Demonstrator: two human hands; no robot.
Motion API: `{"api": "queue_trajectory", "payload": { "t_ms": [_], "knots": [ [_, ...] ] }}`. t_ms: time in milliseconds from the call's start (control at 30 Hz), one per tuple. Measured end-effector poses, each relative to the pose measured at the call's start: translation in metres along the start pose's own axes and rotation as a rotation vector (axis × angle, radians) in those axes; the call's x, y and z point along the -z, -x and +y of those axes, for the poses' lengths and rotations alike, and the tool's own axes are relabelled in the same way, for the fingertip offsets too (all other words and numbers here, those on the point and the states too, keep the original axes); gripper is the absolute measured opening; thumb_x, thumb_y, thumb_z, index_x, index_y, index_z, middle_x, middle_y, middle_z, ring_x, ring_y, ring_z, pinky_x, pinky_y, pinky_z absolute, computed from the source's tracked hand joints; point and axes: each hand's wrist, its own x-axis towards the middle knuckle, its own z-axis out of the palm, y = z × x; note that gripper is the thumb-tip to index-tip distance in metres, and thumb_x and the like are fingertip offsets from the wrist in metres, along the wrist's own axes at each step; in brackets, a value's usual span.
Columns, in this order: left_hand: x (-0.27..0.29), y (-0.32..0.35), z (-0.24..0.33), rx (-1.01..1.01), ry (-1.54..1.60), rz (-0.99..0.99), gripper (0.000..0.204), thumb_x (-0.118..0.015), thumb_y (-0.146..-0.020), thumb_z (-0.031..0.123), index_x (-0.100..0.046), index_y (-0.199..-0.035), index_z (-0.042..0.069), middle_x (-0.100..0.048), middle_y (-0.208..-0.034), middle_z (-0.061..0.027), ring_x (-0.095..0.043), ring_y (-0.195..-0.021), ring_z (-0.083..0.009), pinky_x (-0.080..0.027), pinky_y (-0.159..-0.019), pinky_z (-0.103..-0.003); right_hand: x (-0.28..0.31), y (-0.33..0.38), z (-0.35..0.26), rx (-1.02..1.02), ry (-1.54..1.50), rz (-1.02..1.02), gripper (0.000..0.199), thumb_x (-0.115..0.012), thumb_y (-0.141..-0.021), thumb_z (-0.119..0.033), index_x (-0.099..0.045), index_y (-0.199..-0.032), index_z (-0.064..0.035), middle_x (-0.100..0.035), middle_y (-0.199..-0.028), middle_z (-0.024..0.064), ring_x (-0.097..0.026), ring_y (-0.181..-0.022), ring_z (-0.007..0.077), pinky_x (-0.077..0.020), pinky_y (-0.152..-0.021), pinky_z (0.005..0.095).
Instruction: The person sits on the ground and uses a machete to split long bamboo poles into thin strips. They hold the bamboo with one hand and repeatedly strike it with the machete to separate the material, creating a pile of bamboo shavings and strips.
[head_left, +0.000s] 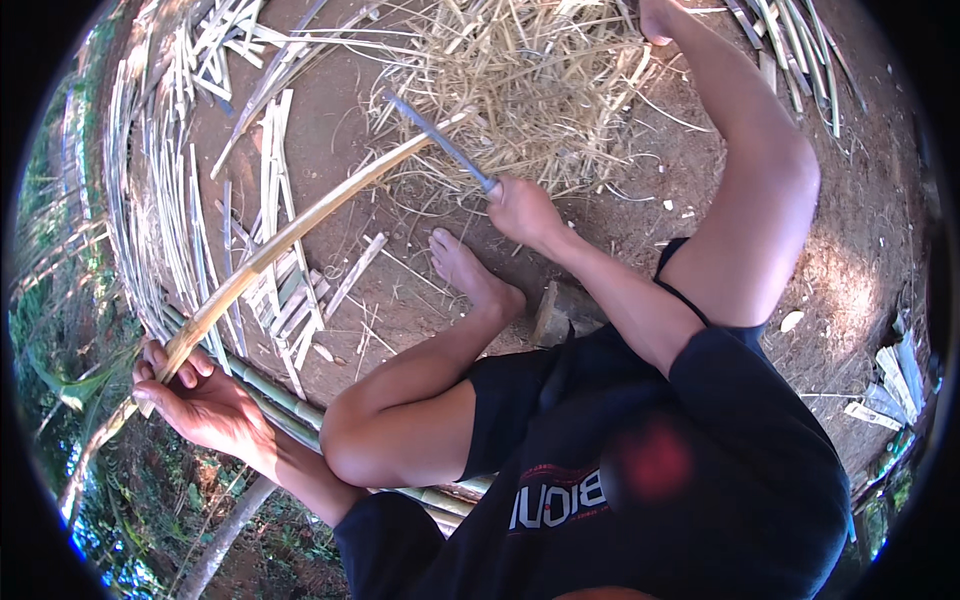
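Observation:
A long split bamboo strip (265, 257) slants from the lower left up to the middle of the head view. Near its lower end my left hand (203, 400) is closed around it, thumb on the near side. My right hand (525, 212) grips a knife by its handle, which the fist mostly hides. The narrow knife blade (440, 140) points up and to the left, crossing the strip near its far end. I cannot tell whether blade and strip touch.
A heap of pale shavings (540, 90) lies on the dirt ahead. Split bamboo strips (170, 220) are spread at the left, more strips (800, 50) at the far right. My bare foot (465, 268) rests near the heap. Green bamboo poles (275, 400) lie beside my left knee.

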Motion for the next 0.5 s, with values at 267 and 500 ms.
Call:
{"api": "queue_trajectory", "payload": {
  "t_ms": [267, 500],
  "knots": [
    [-0.009, -0.002, -0.005, -0.009, -0.103, 0.215, 0.022, -0.057, -0.096, 0.035, -0.056, -0.097, 0.013, -0.056, -0.095, -0.0011, -0.052, -0.093, -0.0182, -0.042, -0.093, -0.042, 0.013, -0.043, 0.074, -0.210, 0.120, -0.006, 0.019, -0.058, -0.082, -0.017, -0.062, -0.094, -0.0029, -0.067, -0.081, 0.0222, -0.067, -0.079, 0.0372, -0.0525, -0.074, 0.0480],
    [0.031, -0.001, -0.014, -0.166, -0.908, 0.251, 0.042, -0.065, -0.090, 0.025, -0.051, -0.117, -0.004, -0.054, -0.117, -0.0234, -0.052, -0.108, -0.0367, -0.040, -0.096, -0.048, -0.021, 0.000, 0.051, 0.078, 0.181, 0.071, 0.021, -0.059, -0.082, -0.017, -0.064, -0.095, -0.0013, -0.067, -0.080, 0.0240, -0.068, -0.074, 0.0371, -0.0535, -0.069, 0.0493]
  ]
}}
